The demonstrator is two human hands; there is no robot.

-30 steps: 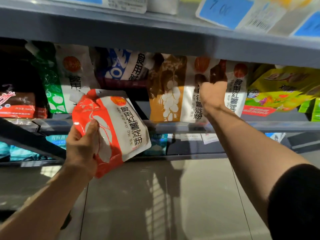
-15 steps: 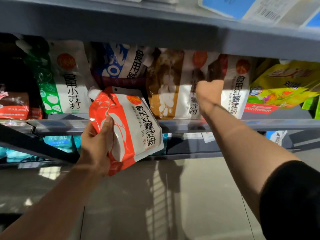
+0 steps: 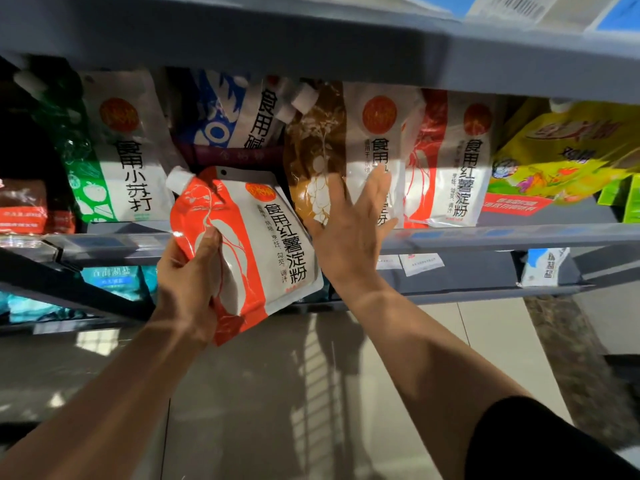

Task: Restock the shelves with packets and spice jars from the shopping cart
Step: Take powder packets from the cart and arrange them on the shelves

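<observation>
My left hand [image 3: 188, 282] grips a red and white spouted starch packet [image 3: 256, 247] by its lower left side, in front of the grey shelf edge [image 3: 485, 237]. My right hand [image 3: 349, 223] is spread with straight fingers in front of a brown and white packet [image 3: 325, 140] standing on the shelf; whether the fingers touch it I cannot tell. A matching red and white packet [image 3: 453, 161] stands just to the right. A green and white packet [image 3: 117, 150] and a blue and white packet [image 3: 235, 112] stand to the left.
A yellow and green bag [image 3: 568, 154] fills the shelf's right end. An upper shelf [image 3: 311, 36] with price tags overhangs the packets. A lower shelf holds teal packets [image 3: 110, 278] and a small white packet [image 3: 543, 268]. Tiled floor [image 3: 277, 393] lies below.
My right hand has come out from deep between the shelf packets and now spreads in front of the brown packet. My left hand has carried the red packet rightward, closer to the shelf.
</observation>
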